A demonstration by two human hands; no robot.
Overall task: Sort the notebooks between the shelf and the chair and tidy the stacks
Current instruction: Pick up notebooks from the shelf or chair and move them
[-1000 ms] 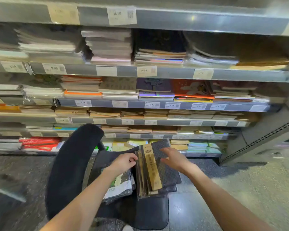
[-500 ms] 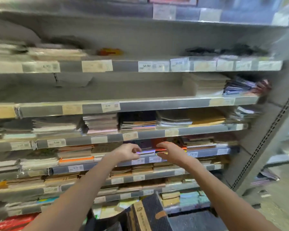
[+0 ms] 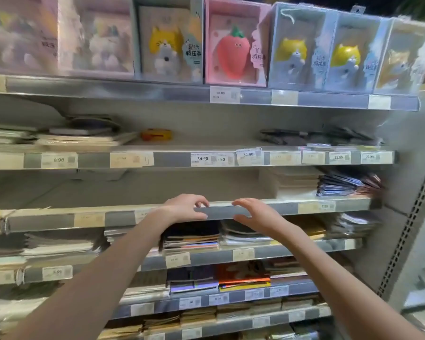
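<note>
Both hands are raised to the front rail of the shelf (image 3: 263, 209), side by side near the centre of the view and apart from each other. The left hand (image 3: 184, 208) has its grip spread, fingers loosely bent, the fingertips (image 3: 203, 203) over the top edge of the rail and the thumb below it; it holds nothing. The right hand (image 3: 257, 215), at 3 o'clock of the left, is likewise spread — fingers reaching toward 9 o'clock, thumb beneath, nothing between them. Whether either hand actually touches the rail cannot be told.

The notebooks lie outside both grips. The nearest stack of notebooks (image 3: 192, 238) sits one level down, at 6 o'clock of the left hand and just under the wrist, dark covers on top with coloured edges showing. A second pile (image 3: 243, 235) lies at 6 o'clock of the right hand. On the level the hands are at, a pale stack (image 3: 295, 182) and a dark fanned bundle (image 3: 341, 184) rest well off toward 2 o'clock of the right hand — the stretch of board directly behind the hands is bare.

Boxed character notebooks (image 3: 233, 42) stand upright along the top shelf at 12 o'clock. Price tags (image 3: 203, 159) line the rails.
</note>
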